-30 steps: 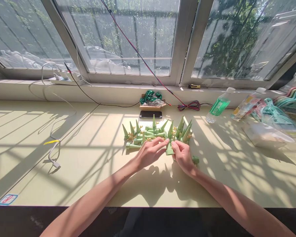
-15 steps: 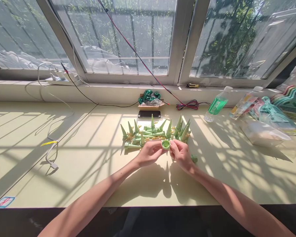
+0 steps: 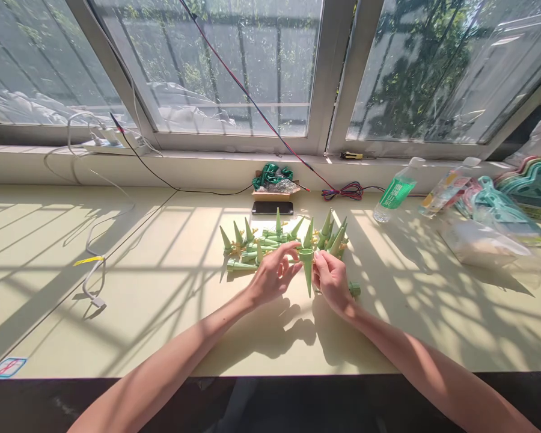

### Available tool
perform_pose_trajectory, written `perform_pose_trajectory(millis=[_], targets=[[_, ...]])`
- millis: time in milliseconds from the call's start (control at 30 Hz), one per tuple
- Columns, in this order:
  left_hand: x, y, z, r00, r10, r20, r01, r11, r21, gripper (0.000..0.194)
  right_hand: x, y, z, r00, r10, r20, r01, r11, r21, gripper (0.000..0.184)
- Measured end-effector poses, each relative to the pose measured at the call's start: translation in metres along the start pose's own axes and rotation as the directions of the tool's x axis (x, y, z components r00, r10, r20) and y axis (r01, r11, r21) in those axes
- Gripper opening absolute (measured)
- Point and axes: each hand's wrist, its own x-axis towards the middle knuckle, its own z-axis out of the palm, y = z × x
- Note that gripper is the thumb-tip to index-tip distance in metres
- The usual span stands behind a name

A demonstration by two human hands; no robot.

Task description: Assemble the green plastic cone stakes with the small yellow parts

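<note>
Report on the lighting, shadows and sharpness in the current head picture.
Head view: strong sunlight, barred shadows across the table; head view: the left hand and right hand cast dark shadows on the table; head view: the green cone has a clear outline but soft detail; head view: bright specks dot the middle window pane.

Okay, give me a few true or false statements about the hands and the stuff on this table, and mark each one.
The right hand holds a green cone. True.
That cone's tip points up. False: it points down.
The left hand is clenched into a fist. False: it is open, fingers curved.
A black phone lies between the cardboard box and the other cones. True.
The green-labelled bottle is left of the phone. False: it is to the right.
</note>
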Motion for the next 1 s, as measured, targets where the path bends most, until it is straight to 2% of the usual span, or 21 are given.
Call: perform_pose_trajectory(millis=[100, 200, 433, 600, 733, 867, 933, 1000], targets=[[-0.0005, -0.0027, -0.0031, 0.979, 0.205, 0.017, -0.205, 0.961, 0.186, 0.048, 0.0012, -0.0013, 0.0005, 0.999, 0.033, -0.013, -0.032, 0.998, 0.060, 0.043], [-0.0011, -0.0046, -0.0042, 0.953, 0.296, 0.060, -0.301, 0.911, 0.280, 0.047, 0.0017, -0.0018, 0.0005, 0.999, 0.034, -0.017, -0.033, 0.999, 0.028, 0.044], [-0.0020, -0.0054, -0.0041, 0.958, 0.285, 0.031, -0.279, 0.902, 0.329, 0.035, 0.0007, 0.0015, -0.0002, 1.000, -0.001, -0.002, 0.001, 0.996, -0.092, 0.047], [-0.0020, -0.0058, -0.0028, 0.959, 0.283, 0.026, -0.275, 0.899, 0.340, 0.025, 0.0011, 0.0026, -0.0012, 0.997, -0.076, 0.007, 0.075, 0.980, -0.183, 0.047], [-0.0029, -0.0059, 0.0008, 0.981, 0.193, 0.036, -0.194, 0.936, 0.294, 0.023, 0.0010, 0.0021, -0.0019, 0.997, -0.067, 0.038, 0.073, 0.979, -0.191, 0.047], [-0.0012, -0.0015, 0.0020, 0.996, -0.006, 0.084, 0.000, 0.998, 0.061, 0.031, 0.0005, 0.0045, -0.0030, 0.997, -0.038, 0.073, 0.050, 0.983, -0.175, 0.047], [0.0005, 0.0007, 0.0013, 0.978, -0.134, 0.163, 0.150, 0.984, -0.094, 0.038, 0.0004, 0.0060, -0.0033, 0.996, -0.038, 0.077, 0.051, 0.982, -0.180, 0.047], [0.0019, 0.0017, 0.0005, 0.934, -0.246, 0.260, 0.306, 0.926, -0.221, 0.045, 0.0007, 0.0072, -0.0033, 0.996, -0.042, 0.073, 0.055, 0.982, -0.183, 0.047]])
